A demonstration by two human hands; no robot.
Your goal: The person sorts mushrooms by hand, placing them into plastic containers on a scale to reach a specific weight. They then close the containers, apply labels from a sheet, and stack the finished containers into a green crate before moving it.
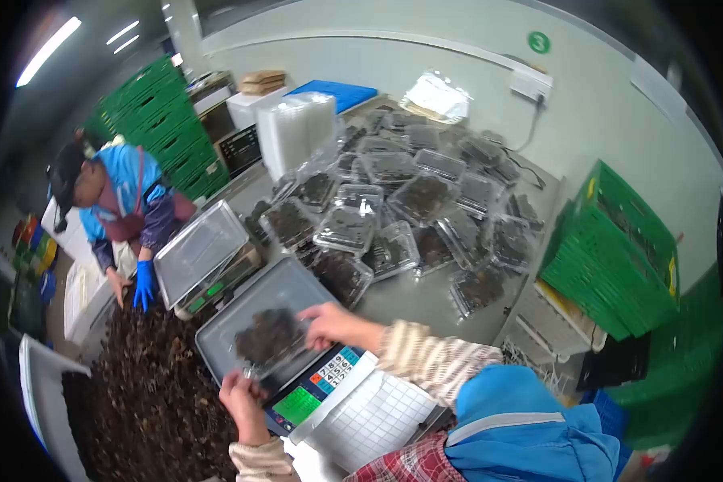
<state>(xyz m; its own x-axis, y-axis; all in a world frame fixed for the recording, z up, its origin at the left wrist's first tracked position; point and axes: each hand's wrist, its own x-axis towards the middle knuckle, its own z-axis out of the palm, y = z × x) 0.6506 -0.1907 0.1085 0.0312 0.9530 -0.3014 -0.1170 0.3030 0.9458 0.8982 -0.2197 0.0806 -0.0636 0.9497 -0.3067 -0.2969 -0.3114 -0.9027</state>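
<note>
A clear plastic box [268, 336] with dark brown, frilly fungus-like pieces rests on the grey metal pan of a digital scale [297, 406]. My right hand [333, 325] pinches the box's right edge with curled fingers. At the near edge, my left hand [243, 400] has its fingers bent around the rim; the fingertips are partly hidden. The scale's green display and keypad face me, just below my hands. Left of the scale lies a large heap of loose dark pieces [149, 394].
Many filled clear boxes [394, 205] are piled across the metal table. A second scale [205, 253] stands to the left, beside a co-worker [124, 193] whose hands are at the heap. Green crates [614, 249] stand right; stacked empty clear containers [297, 132] stand behind.
</note>
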